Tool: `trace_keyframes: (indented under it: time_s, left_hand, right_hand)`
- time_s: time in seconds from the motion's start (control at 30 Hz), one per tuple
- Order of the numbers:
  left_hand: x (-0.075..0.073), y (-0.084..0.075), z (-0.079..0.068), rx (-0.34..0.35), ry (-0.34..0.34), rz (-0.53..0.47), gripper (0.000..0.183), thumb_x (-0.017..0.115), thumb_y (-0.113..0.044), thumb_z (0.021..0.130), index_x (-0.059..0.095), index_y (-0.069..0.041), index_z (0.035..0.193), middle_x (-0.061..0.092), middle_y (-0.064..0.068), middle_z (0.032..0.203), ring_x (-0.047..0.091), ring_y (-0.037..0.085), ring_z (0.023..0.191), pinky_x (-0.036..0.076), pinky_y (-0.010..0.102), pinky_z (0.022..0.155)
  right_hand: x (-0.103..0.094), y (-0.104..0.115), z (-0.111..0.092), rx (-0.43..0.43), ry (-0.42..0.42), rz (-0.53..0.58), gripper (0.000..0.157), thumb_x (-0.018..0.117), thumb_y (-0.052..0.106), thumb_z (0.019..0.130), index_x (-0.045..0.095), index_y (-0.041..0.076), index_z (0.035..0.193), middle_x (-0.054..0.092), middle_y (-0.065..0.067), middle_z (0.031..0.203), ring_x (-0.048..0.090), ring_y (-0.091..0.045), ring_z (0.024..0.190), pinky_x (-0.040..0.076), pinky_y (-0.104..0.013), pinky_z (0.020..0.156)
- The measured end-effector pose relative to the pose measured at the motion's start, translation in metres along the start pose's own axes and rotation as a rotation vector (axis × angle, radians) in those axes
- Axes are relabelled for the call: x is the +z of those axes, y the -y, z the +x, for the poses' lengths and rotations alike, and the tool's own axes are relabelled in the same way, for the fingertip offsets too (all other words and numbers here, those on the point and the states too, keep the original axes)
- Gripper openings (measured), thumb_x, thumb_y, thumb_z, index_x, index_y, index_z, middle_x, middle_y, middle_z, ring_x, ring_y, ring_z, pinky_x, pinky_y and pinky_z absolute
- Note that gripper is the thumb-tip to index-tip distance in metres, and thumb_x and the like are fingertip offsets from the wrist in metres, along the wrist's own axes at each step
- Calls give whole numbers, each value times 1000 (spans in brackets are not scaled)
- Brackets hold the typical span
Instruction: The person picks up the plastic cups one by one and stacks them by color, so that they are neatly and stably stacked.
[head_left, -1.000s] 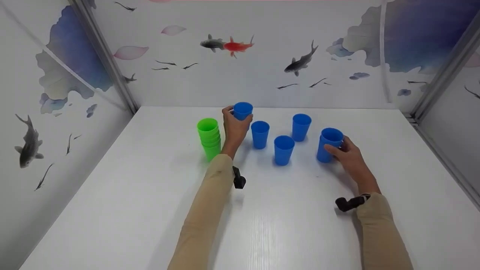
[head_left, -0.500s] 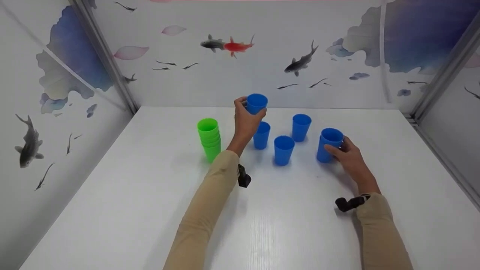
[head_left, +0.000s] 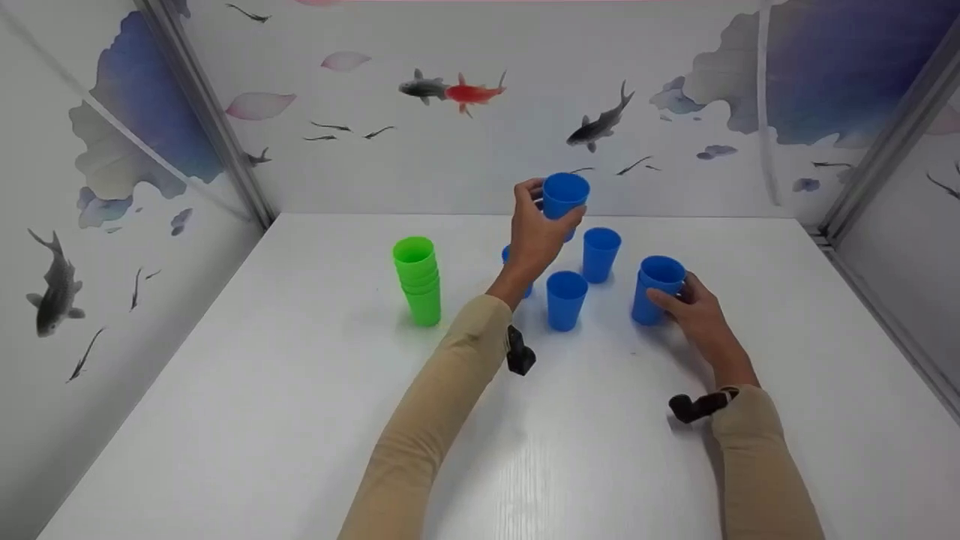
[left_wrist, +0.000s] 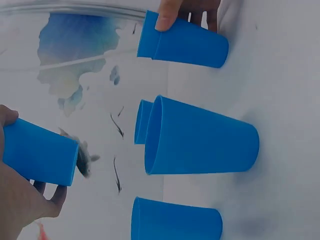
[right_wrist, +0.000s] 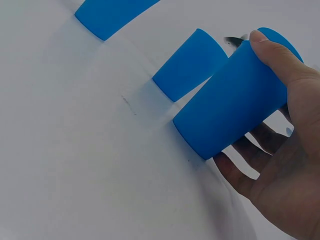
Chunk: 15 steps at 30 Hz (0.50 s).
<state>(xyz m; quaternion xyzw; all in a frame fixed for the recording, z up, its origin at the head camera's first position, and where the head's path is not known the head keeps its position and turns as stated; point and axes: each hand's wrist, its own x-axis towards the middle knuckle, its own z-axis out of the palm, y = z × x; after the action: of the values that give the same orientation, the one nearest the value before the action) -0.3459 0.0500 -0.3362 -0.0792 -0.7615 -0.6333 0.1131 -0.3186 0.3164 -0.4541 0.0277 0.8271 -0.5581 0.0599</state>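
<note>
Head view: our left hand [head_left: 534,238] grips a raised cup [head_left: 564,201] above the tabletop's [head_left: 262,420] far middle; our right hand [head_left: 694,313] clasps a standing cup [head_left: 654,289] toward the right edge.

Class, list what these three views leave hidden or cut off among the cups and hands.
- Head view: one standing blue cup is mostly hidden behind the left hand.
- Head view: how many cups make up the green stack is too fine to count.
- Left wrist view: the lowest cup is cut off by the bottom edge.
- Right wrist view: the right hand covers the far side of its cup.
</note>
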Motion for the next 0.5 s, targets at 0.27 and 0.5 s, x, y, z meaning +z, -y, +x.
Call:
trace_keyframes:
  time_s: [0.27,0.5]
  left_hand:
    - [27,-10,-8,-20,33,-7,69,74,-32,92,33,-17,145,46,7,151,50,23,137,50,35,109]
    - [51,-25,-13,4,69,-1,70,75,-33,90,35,-17,145,49,9,150,53,25,136,50,40,108]
  right_hand:
    - [0,1,0,15,-7,-5,110,64,66,86,0,20,162,11,-17,169,13,-39,156,22,-55,124]
    - [1,1,1,30,-6,2,110,63,67,85,0,22,163,11,-15,169,13,-38,156,23,-54,124]
